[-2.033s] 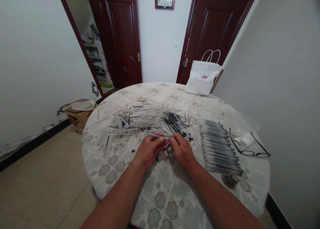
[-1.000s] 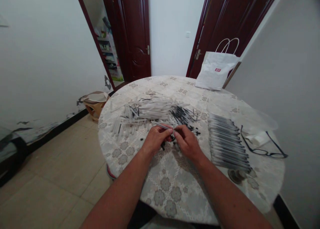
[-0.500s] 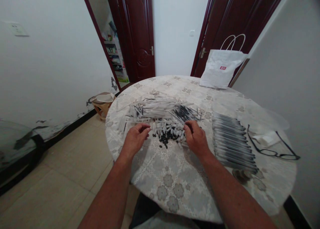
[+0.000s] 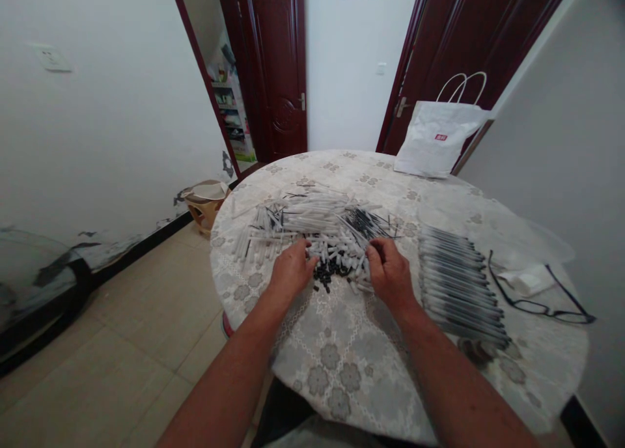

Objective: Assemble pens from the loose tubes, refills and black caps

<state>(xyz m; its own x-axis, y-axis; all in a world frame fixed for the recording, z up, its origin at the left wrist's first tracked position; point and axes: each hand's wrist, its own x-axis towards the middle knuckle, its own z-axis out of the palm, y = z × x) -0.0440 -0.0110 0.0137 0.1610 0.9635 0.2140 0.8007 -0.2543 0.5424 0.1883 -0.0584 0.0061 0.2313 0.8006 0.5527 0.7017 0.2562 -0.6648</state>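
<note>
My left hand [image 4: 291, 270] rests on the near edge of a heap of short white pen pieces [image 4: 336, 247] and small black caps [image 4: 328, 270]. Its fingers are curled down with the tips in the heap. My right hand [image 4: 390, 272] is at the heap's right side, fingers bent and close together, tips hidden among the pieces. Behind the heap lie a pile of white pen barrels [image 4: 297, 221] and a bundle of thin black refills [image 4: 367, 223].
The round table [image 4: 342, 363] has a lace floral cloth. A row of finished pens [image 4: 459, 280] lies to the right, then black glasses [image 4: 541, 299] and clear plastic [image 4: 517, 239]. A white paper bag [image 4: 439, 146] stands at the back. A stool [image 4: 205, 199] is on the floor to the left.
My hands were together holding a pen barrel, then parted. Both now reach into the heap of small pieces, the left having moved right towards the black caps. The camera has turned left.
</note>
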